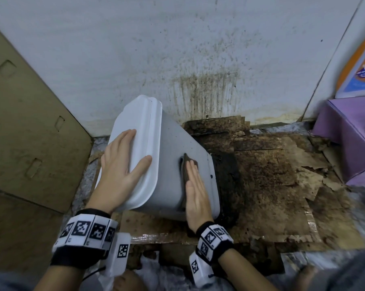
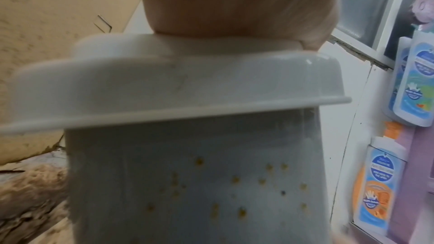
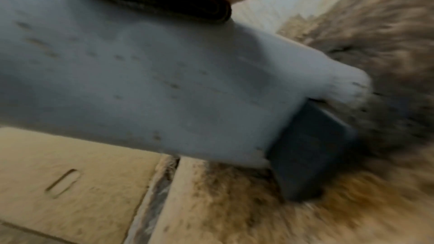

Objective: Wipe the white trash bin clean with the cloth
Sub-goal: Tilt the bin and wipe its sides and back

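Here, tilted white trash bin (image 1: 173, 156), speckled side, dark cloth (image 1: 186, 166) pressed flat

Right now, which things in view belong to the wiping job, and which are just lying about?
In the job:
- white trash bin, tipped over
- cloth, pressed flat on its side
- right hand, on the cloth
- left hand, steadying the lid end

Lying about:
- cardboard box
- stained floor cardboard
- purple box
- soap bottles

The lidded white trash bin (image 1: 173, 148) is leaning tilted, speckled with spots, the brown cloth (image 1: 186, 175) lying flat against its side.
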A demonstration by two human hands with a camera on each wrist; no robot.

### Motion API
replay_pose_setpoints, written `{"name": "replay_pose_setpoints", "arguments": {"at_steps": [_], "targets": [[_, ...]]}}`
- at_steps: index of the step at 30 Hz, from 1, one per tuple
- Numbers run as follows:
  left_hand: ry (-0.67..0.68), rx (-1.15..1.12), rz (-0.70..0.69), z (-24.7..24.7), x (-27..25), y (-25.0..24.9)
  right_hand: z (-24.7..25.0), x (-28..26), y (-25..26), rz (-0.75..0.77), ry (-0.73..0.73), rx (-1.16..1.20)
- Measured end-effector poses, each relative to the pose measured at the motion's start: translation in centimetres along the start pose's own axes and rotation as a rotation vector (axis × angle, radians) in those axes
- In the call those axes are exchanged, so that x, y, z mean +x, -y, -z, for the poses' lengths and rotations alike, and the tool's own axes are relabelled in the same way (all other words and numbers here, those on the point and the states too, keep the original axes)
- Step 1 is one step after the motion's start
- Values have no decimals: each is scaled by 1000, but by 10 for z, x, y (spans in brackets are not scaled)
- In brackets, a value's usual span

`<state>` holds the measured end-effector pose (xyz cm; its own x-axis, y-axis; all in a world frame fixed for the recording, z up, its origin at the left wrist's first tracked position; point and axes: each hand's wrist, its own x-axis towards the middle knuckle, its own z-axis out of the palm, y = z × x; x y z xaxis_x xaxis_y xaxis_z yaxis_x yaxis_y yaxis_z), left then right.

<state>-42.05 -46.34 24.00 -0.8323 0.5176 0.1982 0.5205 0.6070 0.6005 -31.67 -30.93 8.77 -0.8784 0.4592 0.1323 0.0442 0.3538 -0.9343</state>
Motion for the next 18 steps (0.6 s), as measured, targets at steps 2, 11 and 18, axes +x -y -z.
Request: {"name": "replay_pose_setpoints", "arguments": {"at_steps": [2, 11, 18], "targets": [[0, -9, 5, 1, 0, 0, 2, -5, -30, -99, -18, 6], [9, -35, 32, 5, 1, 8, 7, -5, -60, -327, -42, 75], [11, -25, 30, 6, 1, 11, -4, 2, -30, -312, -33, 20]]}}
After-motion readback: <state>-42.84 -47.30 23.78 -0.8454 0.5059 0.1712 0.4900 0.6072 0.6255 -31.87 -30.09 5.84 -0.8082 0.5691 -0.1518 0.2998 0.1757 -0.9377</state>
